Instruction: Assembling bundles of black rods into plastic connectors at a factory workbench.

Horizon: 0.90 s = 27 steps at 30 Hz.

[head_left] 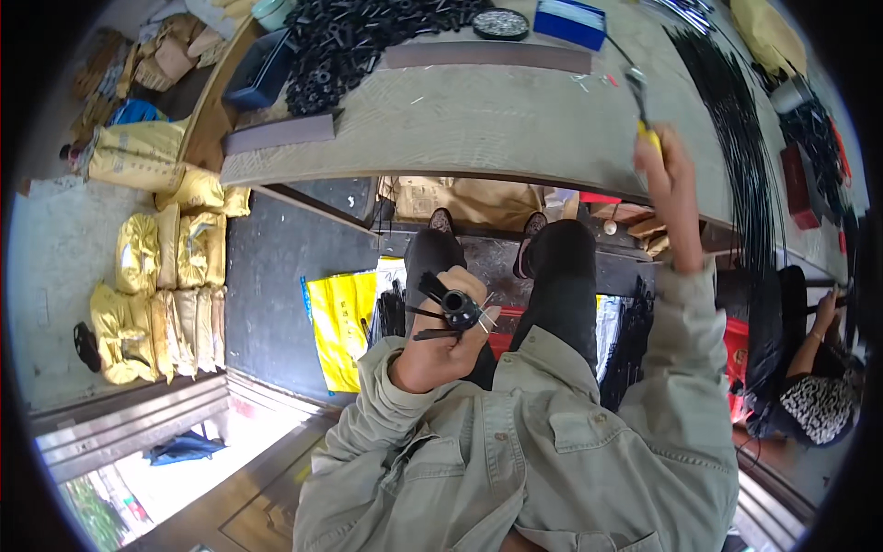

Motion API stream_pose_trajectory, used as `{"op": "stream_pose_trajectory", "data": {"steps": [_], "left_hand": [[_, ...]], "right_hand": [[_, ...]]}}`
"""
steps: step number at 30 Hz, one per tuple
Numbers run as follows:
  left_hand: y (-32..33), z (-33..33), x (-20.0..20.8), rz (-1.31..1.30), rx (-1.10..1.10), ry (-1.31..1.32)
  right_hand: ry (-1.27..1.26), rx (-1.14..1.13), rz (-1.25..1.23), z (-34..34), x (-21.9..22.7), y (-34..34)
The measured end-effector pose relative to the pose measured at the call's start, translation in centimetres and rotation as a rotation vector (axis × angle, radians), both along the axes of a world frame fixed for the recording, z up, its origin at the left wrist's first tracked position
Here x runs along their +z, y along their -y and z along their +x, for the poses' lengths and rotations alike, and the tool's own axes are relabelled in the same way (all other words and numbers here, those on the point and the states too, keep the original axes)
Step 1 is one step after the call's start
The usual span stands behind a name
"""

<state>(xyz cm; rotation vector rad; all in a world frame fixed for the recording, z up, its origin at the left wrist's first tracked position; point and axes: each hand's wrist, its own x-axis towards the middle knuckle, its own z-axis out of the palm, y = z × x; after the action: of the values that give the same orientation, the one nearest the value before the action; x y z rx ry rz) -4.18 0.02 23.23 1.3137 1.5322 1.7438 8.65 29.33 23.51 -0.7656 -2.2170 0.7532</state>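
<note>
My left hand [451,354] is raised over my lap, its fingers wrapped round a black hub [457,308]. The hub has a round hollow end, and several black arms stick out around it. Thin pale pins [486,315] poke out between the fingertips of that same hand. Farther forward, over the right part of the table, my right hand [671,179] grips a yellow-handled tool [649,138]. Its metal and dark front end points away from me toward a blue box [569,23]; the exact kind of tool is too blurred to tell.
The grey table [515,120] carries a heap of black parts [340,46], a round tin of small pieces [500,24] and a bundle of black rods [736,120]. Yellow sacks [189,248] stand at left. A co-worker's patterned sleeve [819,407] shows at far right.
</note>
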Motion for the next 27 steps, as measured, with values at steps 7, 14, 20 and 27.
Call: {"op": "stream_pose_trajectory", "data": {"steps": [7,14,20,27], "left_hand": [[-0.7,-0.8,0.2,0.031,-0.001,-0.1],[-1.0,-1.3,-0.3,0.048,-0.021,-0.129],[-0.6,-1.4,-0.6,0.057,0.034,-0.06],[-0.1,-0.8,0.0,0.088,0.07,-0.118]], "right_hand": [[0.316,0.278,0.757,1.0,5.4,10.5],[0.203,0.187,1.388,0.2,4.6,10.8],[0.122,0.033,1.223,0.3,0.7,13.4],[0.149,0.032,0.936,1.3,-0.1,16.0]]}}
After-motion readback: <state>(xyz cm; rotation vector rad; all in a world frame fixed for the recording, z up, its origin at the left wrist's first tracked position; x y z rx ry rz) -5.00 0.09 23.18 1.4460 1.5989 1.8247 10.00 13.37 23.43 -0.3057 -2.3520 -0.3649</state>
